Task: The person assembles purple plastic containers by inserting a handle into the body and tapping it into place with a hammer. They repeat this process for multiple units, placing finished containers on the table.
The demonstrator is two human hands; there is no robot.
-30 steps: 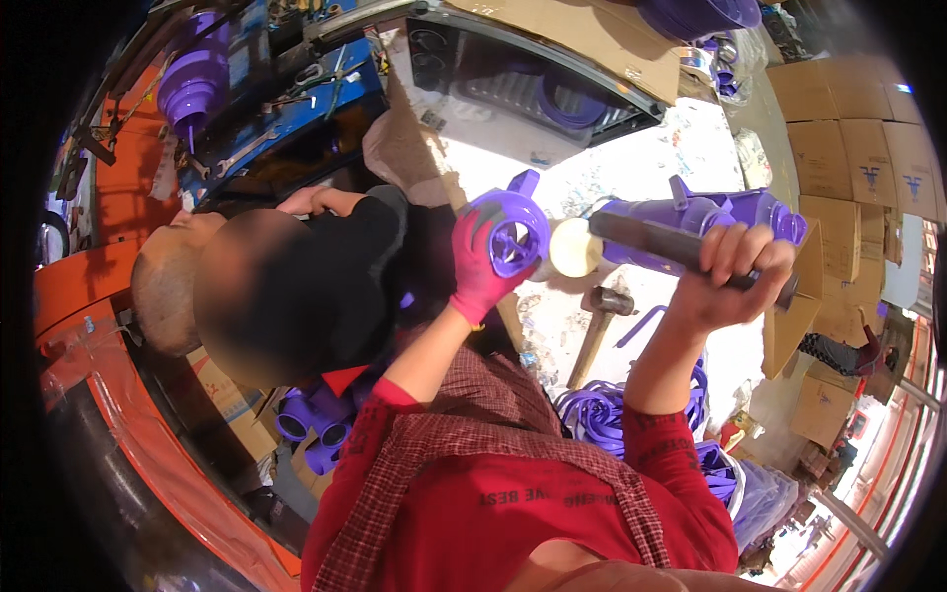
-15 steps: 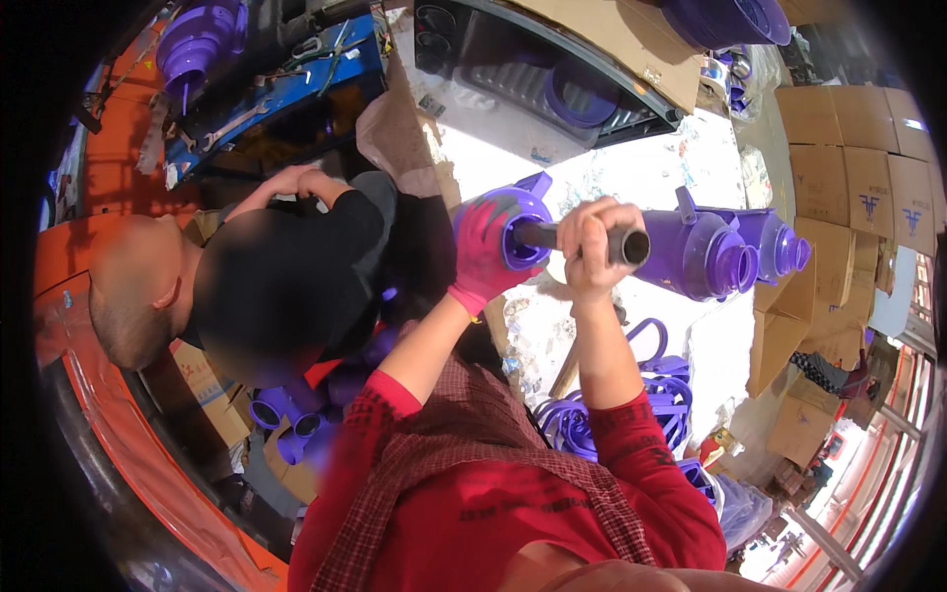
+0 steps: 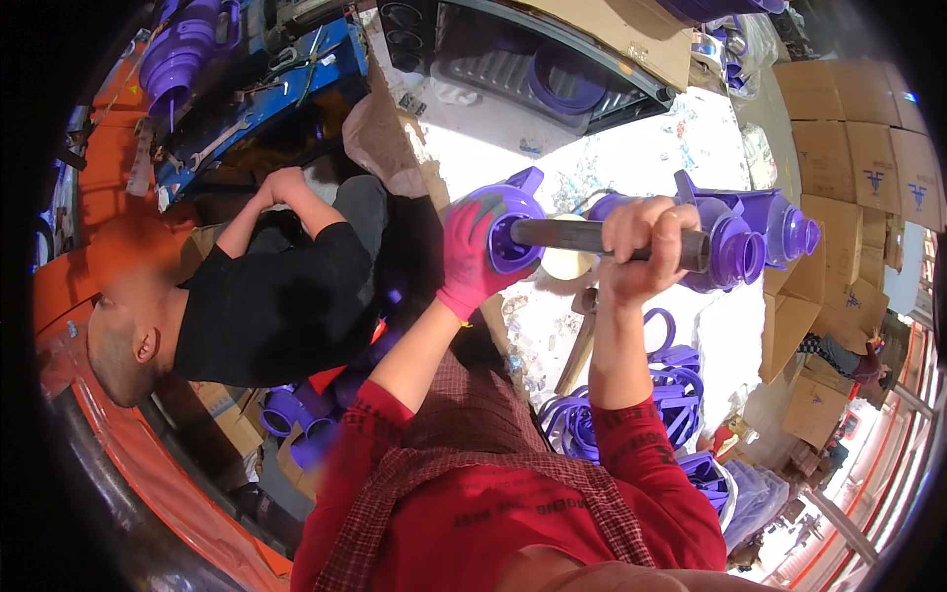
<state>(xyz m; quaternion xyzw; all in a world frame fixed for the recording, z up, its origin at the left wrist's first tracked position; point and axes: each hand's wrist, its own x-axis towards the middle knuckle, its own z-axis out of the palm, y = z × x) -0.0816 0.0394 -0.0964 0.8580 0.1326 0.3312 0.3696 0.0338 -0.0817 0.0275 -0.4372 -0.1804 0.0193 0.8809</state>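
Observation:
My left hand, in a pink and grey work glove, grips a purple plastic flask shell from its left side. The shell's round opening faces up and to the right. A dark grey metal pipe has its left end in that opening. My bare right hand is wrapped round the pipe near its other end. How deep the pipe reaches inside is hidden. Just right of my right hand, two more purple flask shells lie on the white worktable. Below the pipe is a pale round disc.
A hammer and a heap of purple handles lie on the near side. A dark-framed machine panel stands at the back. To the left a co-worker in a black shirt sits close. Cardboard boxes are stacked right.
My right hand has moved right with the pipe, and more of the pipe shows outside the shell. My left hand keeps its hold, shifted slightly left. The co-worker's arms have shifted.

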